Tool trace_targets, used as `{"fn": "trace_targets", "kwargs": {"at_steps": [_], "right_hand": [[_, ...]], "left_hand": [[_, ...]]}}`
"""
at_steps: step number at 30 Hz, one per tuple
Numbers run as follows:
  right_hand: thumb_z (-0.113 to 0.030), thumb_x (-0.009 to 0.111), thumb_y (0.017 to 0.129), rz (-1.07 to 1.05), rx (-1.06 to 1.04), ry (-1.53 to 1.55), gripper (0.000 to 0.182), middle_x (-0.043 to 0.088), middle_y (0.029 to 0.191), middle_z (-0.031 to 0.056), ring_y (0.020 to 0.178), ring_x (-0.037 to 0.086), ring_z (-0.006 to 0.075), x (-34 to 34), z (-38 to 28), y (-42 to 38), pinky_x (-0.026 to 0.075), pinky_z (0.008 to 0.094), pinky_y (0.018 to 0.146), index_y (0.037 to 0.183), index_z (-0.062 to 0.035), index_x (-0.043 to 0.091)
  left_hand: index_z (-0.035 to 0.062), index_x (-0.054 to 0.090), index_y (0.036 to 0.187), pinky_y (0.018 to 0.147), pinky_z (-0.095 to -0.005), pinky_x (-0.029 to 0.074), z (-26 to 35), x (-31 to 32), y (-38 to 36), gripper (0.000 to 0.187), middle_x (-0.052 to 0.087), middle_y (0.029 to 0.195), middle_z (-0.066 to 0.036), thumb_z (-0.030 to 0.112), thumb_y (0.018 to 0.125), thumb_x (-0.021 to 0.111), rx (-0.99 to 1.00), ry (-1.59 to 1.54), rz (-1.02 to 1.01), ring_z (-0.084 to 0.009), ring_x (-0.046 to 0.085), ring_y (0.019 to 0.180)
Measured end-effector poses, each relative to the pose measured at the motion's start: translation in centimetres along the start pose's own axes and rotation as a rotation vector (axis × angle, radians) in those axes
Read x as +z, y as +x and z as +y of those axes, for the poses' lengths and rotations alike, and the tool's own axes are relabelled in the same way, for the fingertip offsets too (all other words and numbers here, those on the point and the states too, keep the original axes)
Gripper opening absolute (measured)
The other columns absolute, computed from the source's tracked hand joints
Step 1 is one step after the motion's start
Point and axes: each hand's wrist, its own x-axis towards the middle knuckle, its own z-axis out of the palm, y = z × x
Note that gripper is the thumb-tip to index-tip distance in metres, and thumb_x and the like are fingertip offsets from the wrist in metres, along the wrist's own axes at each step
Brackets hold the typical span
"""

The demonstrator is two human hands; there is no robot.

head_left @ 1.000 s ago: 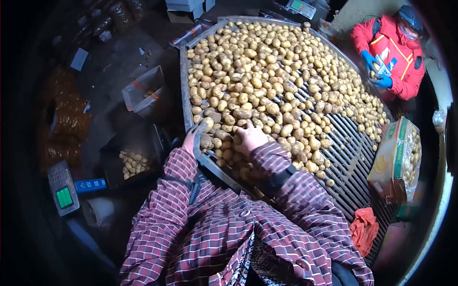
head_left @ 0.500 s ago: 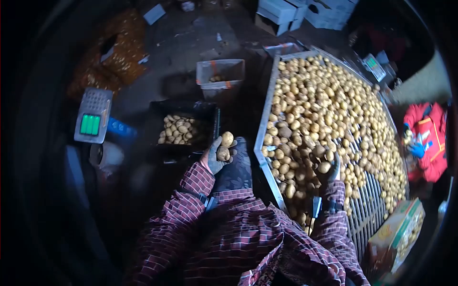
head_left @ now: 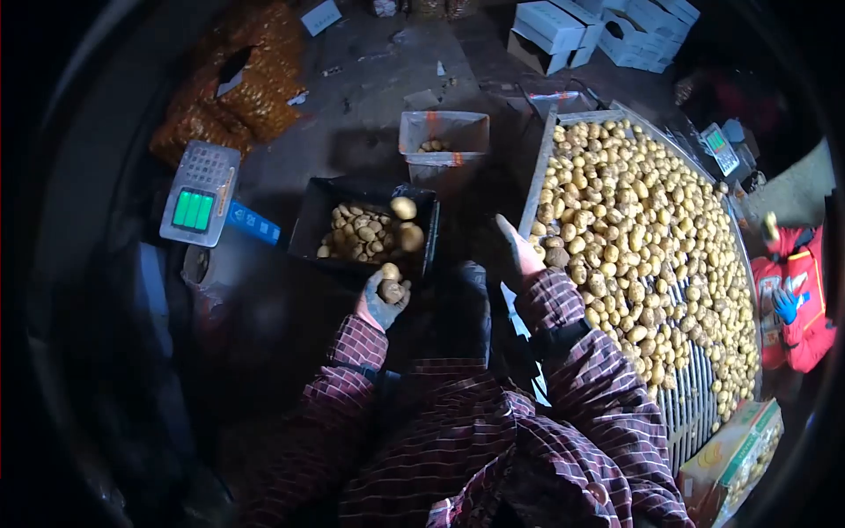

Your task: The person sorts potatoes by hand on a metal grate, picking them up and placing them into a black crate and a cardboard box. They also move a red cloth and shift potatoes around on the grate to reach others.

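My left hand (head_left: 380, 304), gloved, is closed around two potatoes (head_left: 389, 283) at the near edge of a black crate (head_left: 304, 220). Inside the crate lies a heap of potatoes (head_left: 359, 233). Two blurred potatoes (head_left: 405, 209) are in the air over the crate's right side, touched by neither hand. My right hand (head_left: 521, 248) is stretched out beside the left edge of the slatted sorting table (head_left: 539, 167), fingers extended with nothing in them. Many loose potatoes (head_left: 634, 211) cover that table.
A scale display (head_left: 195, 198) stands left of the crate. Beyond the crate is a lined bin (head_left: 444, 132) with a few potatoes. Net sacks (head_left: 255, 79) lie at far left, white boxes (head_left: 550, 31) at the back. A co-worker in red (head_left: 797, 308) is at right, near a carton (head_left: 731, 462).
My right hand has left the potatoes on the table, moved left and let go of potatoes, now airborne. My left hand still holds its two. The view has shifted.
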Motion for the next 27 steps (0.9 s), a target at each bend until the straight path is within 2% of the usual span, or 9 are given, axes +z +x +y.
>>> {"fn": "trace_targets", "kwargs": {"at_steps": [2, 4, 6, 9, 16, 18, 22, 26, 27], "right_hand": [[-0.026, 0.045, 0.098, 0.48, -0.056, 0.122, 0.035, 0.053, 0.124, 0.013, 0.105, 0.056, 0.0279, 0.5, -1.8, -4.3, 0.046, 0.0469, 0.09, 0.126, -0.0059, 0.047], [-0.028, 0.047, 0.097, 0.24, -0.173, 0.12, 0.038, 0.055, 0.123, 0.0134, 0.103, 0.057, 0.0276, -3.3, -3.2, -10.8, 0.047, 0.046, 0.088, 0.126, -0.0034, 0.047], [-0.027, 0.048, 0.095, 0.674, -0.298, -0.018, 0.037, 0.063, 0.105, 0.0114, 0.09, 0.062, 0.0255, -3.0, -4.7, -18.7, 0.05, 0.0398, 0.083, 0.123, -0.0025, 0.049], [-0.028, 0.05, 0.094, 0.827, -0.485, -0.019, 0.035, 0.062, 0.1, 0.0076, 0.083, 0.061, 0.0182, -5.3, -4.7, -30.4, 0.05, 0.0307, 0.074, 0.119, -0.0035, 0.052], [-0.024, 0.055, 0.093, 1.57, -0.668, -0.065, 0.033, 0.064, 0.103, 0.0103, 0.083, 0.064, 0.017, -1.0, 5.3, -46.1, 0.053, 0.029, 0.07, 0.119, -0.0038, 0.054], [-0.017, 0.054, 0.091, 1.648, -0.629, -0.075, 0.029, 0.065, 0.103, 0.0102, 0.086, 0.064, 0.0173, 2.1, 7.2, -46.3, 0.054, 0.0304, 0.073, 0.116, -0.0035, 0.057], [-0.009, 0.058, 0.086, 1.71, -0.486, -0.446, 0.025, 0.065, 0.099, 0.0056, 0.087, 0.058, 0.0115, 5.4, 10.4, -45.4, 0.047, 0.0254, 0.08, 0.109, 0.0001, 0.064], [-0.013, 0.065, 0.081, 1.694, -0.186, -0.87, 0.026, 0.067, 0.096, 0.0107, 0.089, 0.064, 0.0219, 6.2, 11.8, -43.0, 0.05, 0.0314, 0.081, 0.106, -0.0049, 0.065], [-0.015, 0.066, 0.08, 1.659, -0.225, -0.998, 0.026, 0.067, 0.095, 0.0127, 0.09, 0.065, 0.0258, 6.7, 11.1, -42.1, 0.05, 0.0329, 0.082, 0.105, -0.0079, 0.066]], "left_hand": [[0.0115, 0.055, 0.115, 0.087, -0.0469, 0.05, 1.2, -1.1, 1.5, 0.044, 0.057, 0.11, -0.01, 0.036, 0.081, 0.068, 0.03, -0.06, -0.061, -0.0305, 0.055, 0.104], [0.0074, 0.056, 0.113, 0.086, -0.045, 0.052, 2.6, 1.0, 2.5, 0.034, 0.059, 0.109, -0.011, 0.026, 0.085, 0.062, 0.143, -0.123, 0.005, -0.0289, 0.057, 0.102], [0.0087, 0.053, 0.121, 0.09, -0.0454, 0.049, 4.4, 4.5, 2.8, 0.039, 0.055, 0.118, -0.011, 0.03, 0.088, 0.058, 0.212, 0.079, -0.116, -0.0286, 0.054, 0.108], [0.0112, 0.049, 0.128, 0.098, -0.0464, 0.041, 6.3, 5.1, 10.1, 0.045, 0.048, 0.131, -0.011, 0.039, 0.092, 0.053, 0.298, 0.664, 0.27, -0.0278, 0.05, 0.117], [0.0035, 0.061, 0.116, 0.094, -0.0308, 0.044, -16.3, 21.2, 0.3, 0.028, 0.063, 0.115, -0.01, 0.01, 0.088, 0.061, 0.37, 1.635, -0.672, -0.0196, 0.061, 0.103], [0.0024, 0.057, 0.12, 0.093, -0.0369, 0.045, -22.4, 20.6, 0.7, 0.044, 0.061, 0.114, -0.015, 0.023, 0.082, 0.067, 0.551, 1.898, -1.127, -0.0286, 0.058, 0.108], [0.0062, 0.047, 0.126, 0.089, -0.0413, 0.047, -29.3, 22.6, -2.0, 0.069, 0.05, 0.119, -0.017, 0.038, 0.071, 0.075, 0.417, 2.709, -1.051, -0.0333, 0.056, 0.104], [0.0054, 0.044, 0.13, 0.095, -0.0382, 0.045, -27.5, 20.5, 0.1, 0.069, 0.051, 0.12, -0.018, 0.015, 0.069, 0.075, 0.508, 1.994, -1.165, -0.0305, 0.053, 0.112], [0.0056, 0.039, 0.135, 0.101, -0.0356, 0.04, -26.7, 21.0, -0.8, 0.076, 0.05, 0.127, -0.016, 0.002, 0.066, 0.071, 0.185, 1.762, -1.087, -0.027, 0.05, 0.12]]}}
